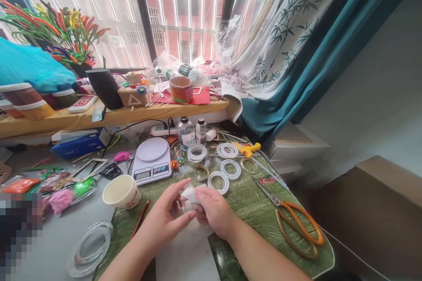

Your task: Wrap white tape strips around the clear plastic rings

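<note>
Above a white sheet (184,252) on the green table, my two hands meet around a clear ring (188,206), which looks like a bangle. My left hand (166,215) is curled round its left side, thumb below and fingers above. Pinched in my right hand (216,210) is a piece of white tissue (190,193), pressed against the ring. My fingers hide part of both. Just beyond lie a white ring mould (218,173) and another ring mould (230,161). A red pencil (141,218) lies left of my left hand.
Large scissors (280,203) with orange handles lie at right, near a yellow glue gun (247,149). A kitchen scale (152,149), paper cups (122,191) and two bottles (186,134) stand beyond my hands. Larger clear rings (108,241) lie at left.
</note>
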Demonstrator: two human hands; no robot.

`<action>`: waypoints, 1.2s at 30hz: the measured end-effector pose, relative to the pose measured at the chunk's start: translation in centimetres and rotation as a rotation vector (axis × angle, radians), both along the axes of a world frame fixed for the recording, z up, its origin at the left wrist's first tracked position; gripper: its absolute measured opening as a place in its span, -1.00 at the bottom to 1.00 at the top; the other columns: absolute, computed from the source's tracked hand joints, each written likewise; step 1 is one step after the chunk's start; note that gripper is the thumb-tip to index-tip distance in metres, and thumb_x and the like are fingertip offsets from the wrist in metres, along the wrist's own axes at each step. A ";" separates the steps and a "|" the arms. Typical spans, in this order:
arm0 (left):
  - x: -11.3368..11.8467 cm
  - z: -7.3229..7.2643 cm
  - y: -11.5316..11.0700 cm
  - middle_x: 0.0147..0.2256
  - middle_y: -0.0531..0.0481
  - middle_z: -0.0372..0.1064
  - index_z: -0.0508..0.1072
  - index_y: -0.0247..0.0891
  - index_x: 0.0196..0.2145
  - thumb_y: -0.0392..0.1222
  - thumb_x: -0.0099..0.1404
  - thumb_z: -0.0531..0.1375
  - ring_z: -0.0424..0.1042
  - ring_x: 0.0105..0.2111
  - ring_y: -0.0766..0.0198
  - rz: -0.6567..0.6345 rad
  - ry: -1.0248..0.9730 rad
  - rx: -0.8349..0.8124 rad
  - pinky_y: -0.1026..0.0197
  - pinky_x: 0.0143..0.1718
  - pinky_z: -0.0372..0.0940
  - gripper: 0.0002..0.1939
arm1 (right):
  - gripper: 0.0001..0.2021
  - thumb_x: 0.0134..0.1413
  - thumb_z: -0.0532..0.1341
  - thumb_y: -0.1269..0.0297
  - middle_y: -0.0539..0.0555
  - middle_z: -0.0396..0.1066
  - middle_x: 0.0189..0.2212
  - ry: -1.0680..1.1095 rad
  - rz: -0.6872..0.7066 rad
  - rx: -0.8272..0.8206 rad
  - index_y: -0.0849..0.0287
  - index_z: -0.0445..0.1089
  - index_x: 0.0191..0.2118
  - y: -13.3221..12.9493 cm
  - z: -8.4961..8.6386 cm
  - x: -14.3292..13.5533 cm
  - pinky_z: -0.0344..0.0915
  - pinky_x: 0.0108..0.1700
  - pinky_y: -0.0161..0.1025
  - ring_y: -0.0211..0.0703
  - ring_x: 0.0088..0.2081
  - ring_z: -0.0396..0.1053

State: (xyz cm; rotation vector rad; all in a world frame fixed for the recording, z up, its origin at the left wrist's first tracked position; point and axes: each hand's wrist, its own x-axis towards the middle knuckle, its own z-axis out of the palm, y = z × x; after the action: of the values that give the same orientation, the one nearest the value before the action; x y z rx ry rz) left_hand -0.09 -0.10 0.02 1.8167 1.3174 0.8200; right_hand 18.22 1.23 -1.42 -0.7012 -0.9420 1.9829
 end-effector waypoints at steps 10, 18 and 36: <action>0.4 -0.4 0.3 -0.15 -0.10 0.47 0.39 -0.18 0.23 0.13 0.29 0.26 0.45 -0.35 0.18 0.183 -0.061 -0.101 0.13 -0.27 0.41 -0.37 | -0.56 0.33 0.15 -0.10 -0.12 0.07 -0.60 -0.287 -0.067 0.298 0.20 0.45 -0.36 0.1 -0.8 -0.2 -0.12 -0.55 -0.32 -0.34 -0.58 -0.06; 0.7 0.7 0.1 -0.15 -0.12 0.50 0.37 -0.18 0.23 0.07 0.31 0.26 0.42 -0.39 0.18 0.132 0.155 0.072 0.11 -0.31 0.42 -0.40 | -0.54 0.26 0.19 -0.16 -0.07 0.21 -0.57 -0.253 -0.129 0.275 0.19 0.53 -0.24 0.1 0.0 -0.3 0.06 -0.48 -0.31 -0.28 -0.55 0.10; -1.0 1.0 0.5 0.14 -0.12 0.39 0.39 -0.04 0.22 -0.09 0.27 0.33 0.53 -0.24 0.20 0.023 0.158 0.178 0.16 -0.20 0.50 -0.44 | -0.48 0.29 0.14 -0.22 -0.11 0.04 -0.61 -0.288 -0.033 0.269 0.20 0.44 -0.37 -0.2 -0.4 -0.3 -0.09 -0.49 -0.27 -0.29 -0.55 -0.07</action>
State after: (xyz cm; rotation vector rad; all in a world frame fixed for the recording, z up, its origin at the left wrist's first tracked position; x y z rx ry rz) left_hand -1.11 0.42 0.98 2.0448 1.4048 0.8436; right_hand 17.94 1.01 -1.81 -0.8538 -1.3309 1.7097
